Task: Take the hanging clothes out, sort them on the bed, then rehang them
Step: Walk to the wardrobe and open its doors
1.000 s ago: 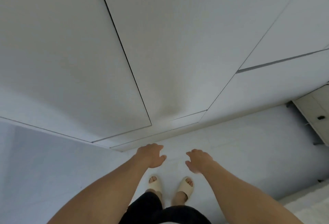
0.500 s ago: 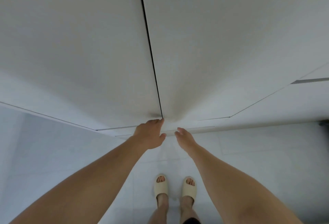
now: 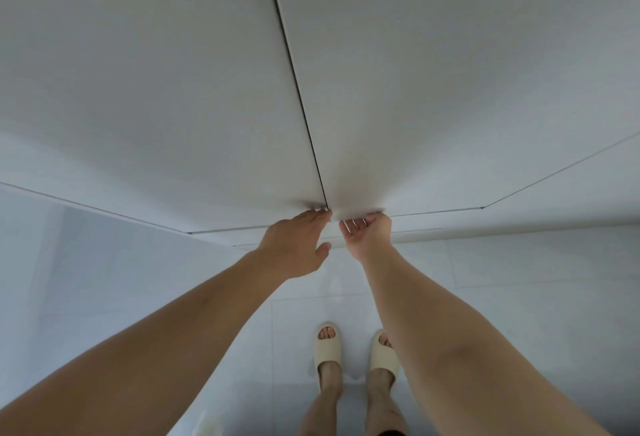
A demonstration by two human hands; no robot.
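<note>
Wardrobe doors (image 3: 398, 89): both hands' curled fingertips hook their bottom edges, left hand (image 3: 294, 248), right hand (image 3: 367, 235).

The 2 wardrobe doors are plain, flat and off-white, without handles, and both stand shut. The left door (image 3: 156, 89) and the right door (image 3: 450, 72) meet at a thin dark seam running from 12 o'clock down toward the centre. Their bottom edges sit just above a pale plinth near the floor. No clothes show; they lie hidden behind the doors.
</note>
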